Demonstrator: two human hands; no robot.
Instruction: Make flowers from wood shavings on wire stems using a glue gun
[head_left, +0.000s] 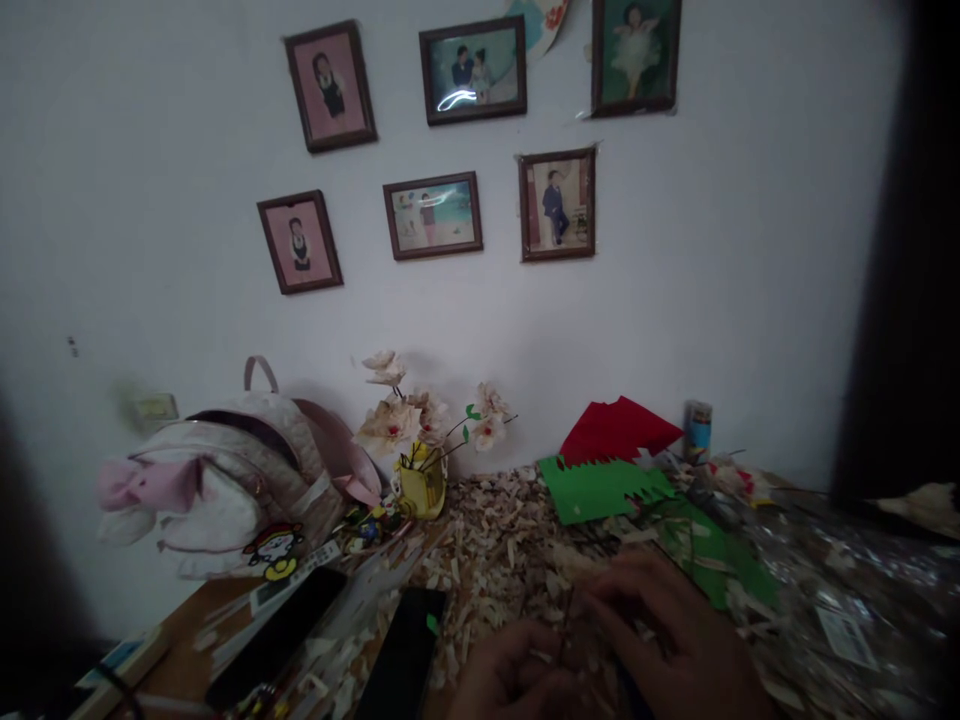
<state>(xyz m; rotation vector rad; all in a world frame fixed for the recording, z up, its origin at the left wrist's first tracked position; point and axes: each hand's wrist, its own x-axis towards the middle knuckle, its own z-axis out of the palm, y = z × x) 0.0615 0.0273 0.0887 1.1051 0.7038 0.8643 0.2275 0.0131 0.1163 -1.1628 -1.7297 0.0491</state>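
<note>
Low in the picture, my left hand (517,672) and my right hand (667,638) come close together over a heap of pale shavings (495,545). The left fingers are closed in a pinch round a thin dark stem (564,628). At the stem's upper part, the right fingers are pinched together; a small pale piece seems to lie by their tips, too dim to make out. A dark slim object shows under the right palm, its kind unclear. Behind the hands, a yellow pot (421,488) holds pale handmade flowers (397,425) on dark stems.
Green paper (600,490) and red paper (619,430) with jagged edges lie beyond my right hand. Clear plastic wrapping (847,570) spreads at right. A black phone (405,650), a long dark object (277,635) and a pale backpack (247,470) are at left. Framed photos (433,216) hang on the wall.
</note>
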